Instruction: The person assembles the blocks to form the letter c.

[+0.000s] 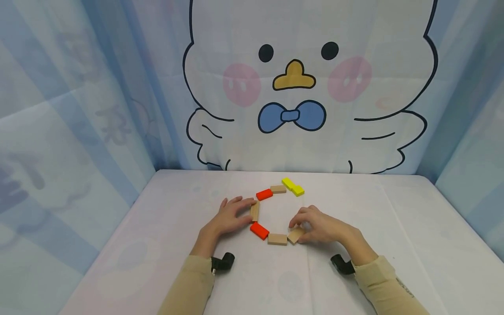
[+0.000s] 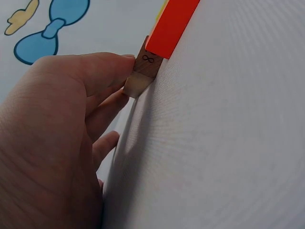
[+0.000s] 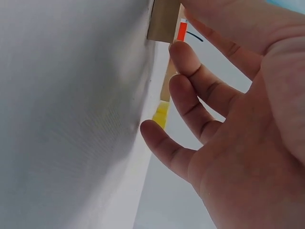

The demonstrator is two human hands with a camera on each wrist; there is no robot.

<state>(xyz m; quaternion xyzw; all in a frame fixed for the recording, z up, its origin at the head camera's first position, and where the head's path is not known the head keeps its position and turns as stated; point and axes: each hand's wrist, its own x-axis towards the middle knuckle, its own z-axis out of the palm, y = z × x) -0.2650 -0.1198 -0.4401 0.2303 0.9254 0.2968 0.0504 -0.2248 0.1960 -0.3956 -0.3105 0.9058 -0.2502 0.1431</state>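
Observation:
Small flat blocks lie on the table in a curved line. At the curve's left side my left hand (image 1: 232,215) holds a plain wooden block (image 1: 255,211), thumb near its lower end and a finger at its upper end. A red block (image 1: 259,231) lies just below it. My right hand (image 1: 320,225) pinches another wooden block (image 1: 296,235) between thumb and fingers at the curve's lower right. That block's corner is right at the end of a wooden block (image 1: 277,239). In the right wrist view, the other fingers (image 3: 183,90) curve loosely beside the held block (image 3: 164,21).
Beyond the left hand, the line runs on through a red block (image 1: 264,194), a wooden block (image 1: 278,189) and two yellow blocks (image 1: 298,190). The white-clothed table (image 1: 393,218) backs onto a curtain (image 1: 291,148) with a cartoon face. Each wrist wears a black camera (image 1: 223,261).

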